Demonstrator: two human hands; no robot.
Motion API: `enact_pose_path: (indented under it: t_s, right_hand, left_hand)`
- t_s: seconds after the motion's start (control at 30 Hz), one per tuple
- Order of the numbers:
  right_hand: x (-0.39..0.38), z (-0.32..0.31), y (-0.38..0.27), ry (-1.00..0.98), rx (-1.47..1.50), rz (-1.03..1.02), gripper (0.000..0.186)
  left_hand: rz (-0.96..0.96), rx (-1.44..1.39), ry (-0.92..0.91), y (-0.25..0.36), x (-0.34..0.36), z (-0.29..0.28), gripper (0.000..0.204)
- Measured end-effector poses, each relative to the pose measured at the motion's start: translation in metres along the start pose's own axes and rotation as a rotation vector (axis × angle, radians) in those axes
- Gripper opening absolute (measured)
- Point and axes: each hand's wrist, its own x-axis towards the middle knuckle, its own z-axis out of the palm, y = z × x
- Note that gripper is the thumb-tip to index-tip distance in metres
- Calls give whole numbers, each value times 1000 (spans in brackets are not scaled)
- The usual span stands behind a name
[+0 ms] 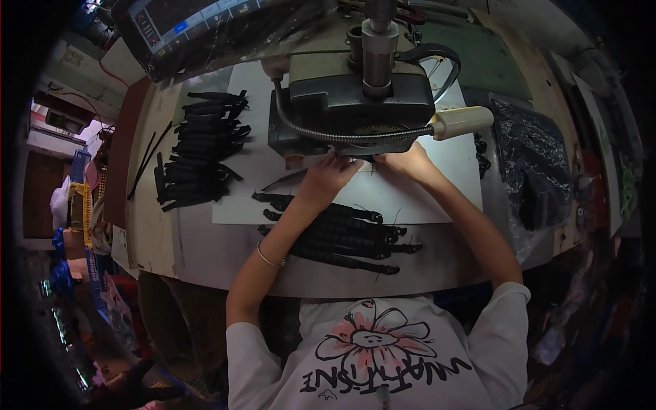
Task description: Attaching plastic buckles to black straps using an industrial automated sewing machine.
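My left hand (pixel 329 179) and my right hand (pixel 408 164) meet under the head of an industrial sewing machine (pixel 355 102). Their fingers are closed on a black fabric strap (pixel 283 180), whose loose tail sticks out left of my left wrist. Between my fingertips, just below the machine head, a short dark stretch shows; the rest is hidden by hands and machine. Nearer to me, partly under my left forearm, lies a bunch of black straps (pixel 342 236) with loose thread ends.
A larger stack of black straps (pixel 205 147) lies at left. A screen (pixel 184 27) stands behind it. The lamp's cream handle (pixel 465 123) juts out above my right forearm. At right is a clear plastic bag (pixel 533 164) with dark contents. White sheeting (pixel 451 198) covers the worktop.
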Motion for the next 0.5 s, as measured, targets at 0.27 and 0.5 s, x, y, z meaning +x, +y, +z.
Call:
enact_pose_path:
  t_s: [0.27, 0.5]
  right_hand:
    - [4, 6, 10, 65, -37, -15, 39]
    - [-29, -4, -20, 196, -60, -88, 26]
  left_hand:
    - [-12, 12, -93, 1, 2, 3, 38]
    - [140, 121, -133, 3, 10, -10, 33]
